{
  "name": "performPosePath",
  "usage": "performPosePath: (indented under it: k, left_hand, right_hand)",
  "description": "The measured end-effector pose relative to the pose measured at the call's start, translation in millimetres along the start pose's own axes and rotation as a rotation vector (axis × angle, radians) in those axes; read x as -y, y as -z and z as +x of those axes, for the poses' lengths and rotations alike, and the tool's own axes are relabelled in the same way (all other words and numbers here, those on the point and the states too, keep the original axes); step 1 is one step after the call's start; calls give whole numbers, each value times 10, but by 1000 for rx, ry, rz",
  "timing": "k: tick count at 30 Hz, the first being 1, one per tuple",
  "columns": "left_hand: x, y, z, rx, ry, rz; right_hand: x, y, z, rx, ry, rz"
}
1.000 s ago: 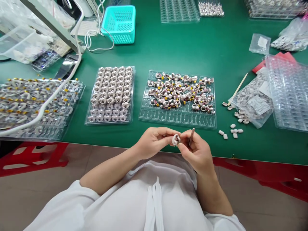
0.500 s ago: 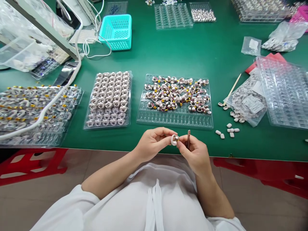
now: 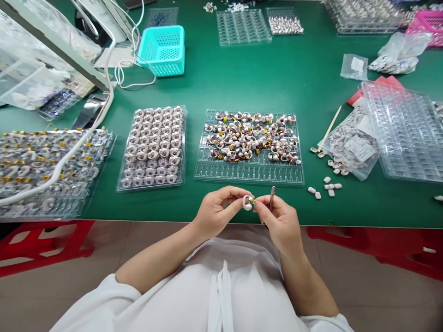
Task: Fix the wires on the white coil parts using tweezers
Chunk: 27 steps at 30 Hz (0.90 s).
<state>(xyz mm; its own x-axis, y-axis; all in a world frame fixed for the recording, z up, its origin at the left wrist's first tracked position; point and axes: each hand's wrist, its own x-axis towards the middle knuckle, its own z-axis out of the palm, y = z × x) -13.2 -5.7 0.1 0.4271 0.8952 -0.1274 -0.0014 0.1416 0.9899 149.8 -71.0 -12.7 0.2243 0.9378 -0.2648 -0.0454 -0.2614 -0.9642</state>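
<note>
Between the thumb and fingers of my left hand (image 3: pixel 215 211) is a small white curved earbud part (image 3: pixel 247 203) with a yellow tab on its right side. My right hand (image 3: pixel 283 222) is closed, its thumb and fingertip at that yellow tab. Slim metal tweezers (image 3: pixel 272 197) stick up out of the right hand; their tips are hidden. Just beyond both hands lies a clear tray (image 3: pixel 249 174) heaped with similar white parts bearing yellow tabs. To its left, a clear tray (image 3: pixel 122 183) holds white shells in neat rows.
Small white pieces (image 3: pixel 331 186) lie loose at right, near a plastic bag (image 3: pixel 360 148) of more pieces and stacked clear trays (image 3: pixel 408 133). A turquoise basket (image 3: pixel 166 69) stands at the back. A white cable (image 3: pixel 65 159) hangs over the left tray. Red stools (image 3: pixel 374 246) sit below the table edge.
The view has shifted slightly, so the table's things sit a little further left. My hands stay together at the earbud part, with the yellow tab now showing more between them.
</note>
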Motion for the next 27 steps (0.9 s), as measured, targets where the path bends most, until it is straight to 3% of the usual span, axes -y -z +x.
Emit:
performPosePath:
  k: [10,18,27]
  left_hand:
    - [-1,-49,50,-69,300,-399]
    - [35,-96,50,-95,303,-460]
    - [56,-132,35,-65,309,-467]
  right_hand:
    - [-29,-30,-43,-76,126,-104]
    - [-88,-80,-59,-166,381,-240]
    - [-115,-54,56,-212,777,-616]
